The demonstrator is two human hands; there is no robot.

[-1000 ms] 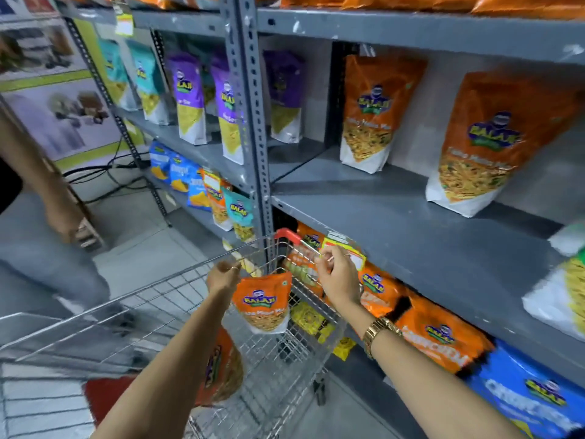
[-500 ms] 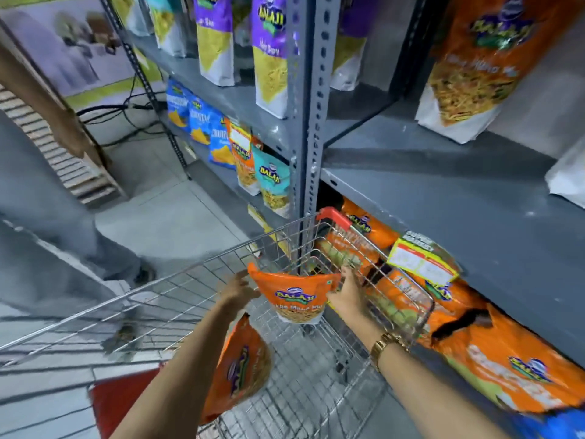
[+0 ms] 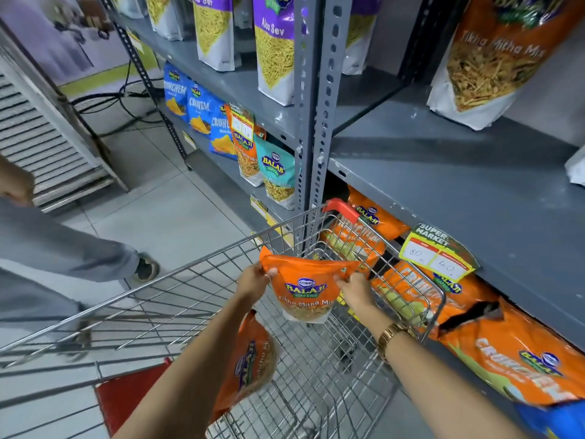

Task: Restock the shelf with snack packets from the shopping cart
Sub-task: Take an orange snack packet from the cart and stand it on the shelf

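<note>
An orange Balaji snack packet (image 3: 305,293) hangs above the wire shopping cart (image 3: 196,274). My left hand (image 3: 254,282) pinches its top left corner and my right hand (image 3: 354,291) grips its top right corner. A second orange packet (image 3: 250,365) lies in the cart under my left forearm. The grey metal shelf (image 3: 459,191) stands to the right, with a big orange packet (image 3: 487,64) upright on it at the back.
Orange packets (image 3: 512,353) fill the lower shelf behind a yellow price tag (image 3: 438,253). Purple, blue and teal packets (image 3: 277,172) stand on the left bay. A grey upright post (image 3: 316,99) splits the bays. Another person's legs (image 3: 63,248) are on the floor at left.
My right hand left the price tag and came down to grip the packet's right corner. The view tilted down and closer to the cart; the other person stepped leftward.
</note>
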